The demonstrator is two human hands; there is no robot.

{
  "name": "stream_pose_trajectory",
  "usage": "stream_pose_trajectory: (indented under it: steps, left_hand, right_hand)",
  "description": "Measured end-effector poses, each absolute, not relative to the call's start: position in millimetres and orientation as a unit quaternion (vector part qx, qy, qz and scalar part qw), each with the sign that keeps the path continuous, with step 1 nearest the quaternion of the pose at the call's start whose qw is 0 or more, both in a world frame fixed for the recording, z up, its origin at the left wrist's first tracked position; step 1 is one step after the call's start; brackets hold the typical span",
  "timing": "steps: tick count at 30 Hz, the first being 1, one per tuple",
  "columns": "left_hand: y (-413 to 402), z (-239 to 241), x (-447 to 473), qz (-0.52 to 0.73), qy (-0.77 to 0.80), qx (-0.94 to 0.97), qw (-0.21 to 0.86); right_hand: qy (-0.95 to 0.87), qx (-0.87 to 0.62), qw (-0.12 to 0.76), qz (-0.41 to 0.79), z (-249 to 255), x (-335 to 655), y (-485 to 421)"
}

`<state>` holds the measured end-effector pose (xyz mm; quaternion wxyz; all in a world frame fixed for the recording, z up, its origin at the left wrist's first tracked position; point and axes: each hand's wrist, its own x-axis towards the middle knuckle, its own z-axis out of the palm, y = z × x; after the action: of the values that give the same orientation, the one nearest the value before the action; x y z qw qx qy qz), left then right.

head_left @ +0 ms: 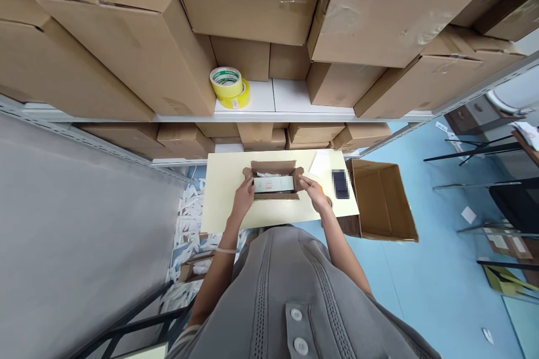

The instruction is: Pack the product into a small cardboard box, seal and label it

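Note:
A small open cardboard box stands on the cream table in front of me, its flaps spread. Inside it lies a long pale green-white carton with a small reddish mark, and some white material shows behind that. My left hand is closed at the cardboard box's left side, its fingertips beside the pale carton's left end. At the right side, my right hand pinches the flap between thumb and fingers. Partly hidden behind my right wrist is a roll of tape with something orange near it.
A blurred dark phone-like object and white paper lie at the table's right. Beside it stands a large open cardboard box. Shelves ahead hold many cartons and yellow tape rolls. White scraps cover the floor at left.

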<state>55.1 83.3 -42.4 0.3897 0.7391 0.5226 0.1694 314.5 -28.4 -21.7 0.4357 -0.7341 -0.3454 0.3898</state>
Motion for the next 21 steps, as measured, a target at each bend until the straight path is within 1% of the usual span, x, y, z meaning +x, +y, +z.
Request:
stream_pose_trajectory:
  steps: [1,3,6,8,10,13,17,21]
  left_hand:
    - [78.5,-44.1,48.1,0.216,0.527,0.727,0.384]
    - [70.2,-50.5,34.1,0.269,0.553,0.696,0.371]
    - [62.4,-64.9,18.4,0.265,0.586,0.660,0.388]
    - [61.2,-73.9,15.1,0.230,0.574,0.664,0.421]
    - [62.8,-79.9,18.0,0.198,0.539,0.685,0.450]
    - [68.0,-82.1,28.8,0.156,0.487,0.720,0.469]
    - [72.8,-76.7,40.0,0.126,0.468,0.748,0.453]
    - [71.6,-68.4,45.7,0.105,0.479,0.765,0.418]
  right_hand:
    - [-0.335,-0.727,0.454,0.391,-22.8,318.1,-36.6]
    - [-0.323,-0.720,0.478,0.386,-27.3,323.2,-50.8]
    - [-0.324,-0.735,0.470,0.365,-38.4,323.7,-63.5]
    - [-0.338,-0.768,0.424,0.340,-45.8,320.8,-65.9]
    - [-0.380,-0.797,0.351,0.313,-51.2,317.7,-65.0]
    - [-0.484,-0.784,0.259,0.288,-54.8,314.5,-60.5]
    - [-0.588,-0.724,0.213,0.289,-55.5,310.2,-53.6]
    - [-0.591,-0.736,0.179,0.278,-54.3,303.8,-49.0]
